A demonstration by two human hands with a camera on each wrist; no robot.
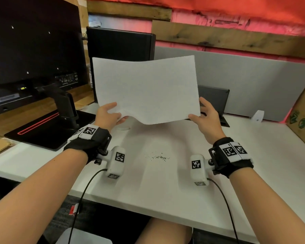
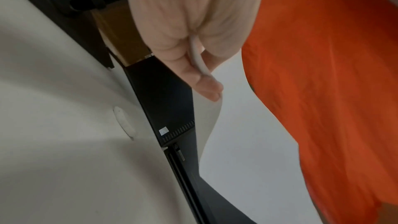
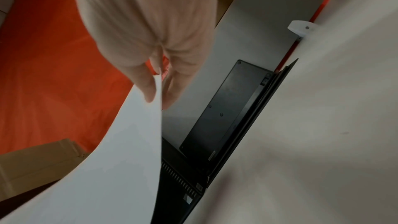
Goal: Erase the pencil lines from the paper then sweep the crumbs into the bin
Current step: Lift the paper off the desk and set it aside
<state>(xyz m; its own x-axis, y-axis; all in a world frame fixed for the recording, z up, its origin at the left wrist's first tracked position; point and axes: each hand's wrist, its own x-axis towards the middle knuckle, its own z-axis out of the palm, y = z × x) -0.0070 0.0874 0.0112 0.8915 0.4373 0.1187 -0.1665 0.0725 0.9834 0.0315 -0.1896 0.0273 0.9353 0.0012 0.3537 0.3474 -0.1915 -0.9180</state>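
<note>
Holding the paper point(image 1: 145, 88) up off the desk point(image 1: 165, 187), tilted back toward the far edge, lower edge sagging between my hands. Left hand point(image 1: 108, 114) pinches the lower left corner: the left wrist view shows the thumb point(image 2: 202, 83) pressed on one face and the other fingers curled behind, sheet bent between them. Right hand point(image 1: 207, 118) takes the lower right corner; the right wrist view shows fingertips point(image 3: 148, 91) on either side of the sheet's edge, a light pinch, fingers fairly straight. No pencil lines legible on the face I can see, so erasing looks done. Crumbs point(image 1: 158, 157) lie in a small scatter mid-desk, nearer the front edge, directly below the sheet and apart from it.

Judgement: step in hand is clearing the sheet off the crumbs.
- Keep the sheet steep so any clinging bits slide down onto the same scatter, not wide.
- Move slowly; a flap of paper would blow the crumbs about.
- Set the sheet well aside, toward a far corner.
- Bin not identifiable in any view; locate it before sweeping.
</note>
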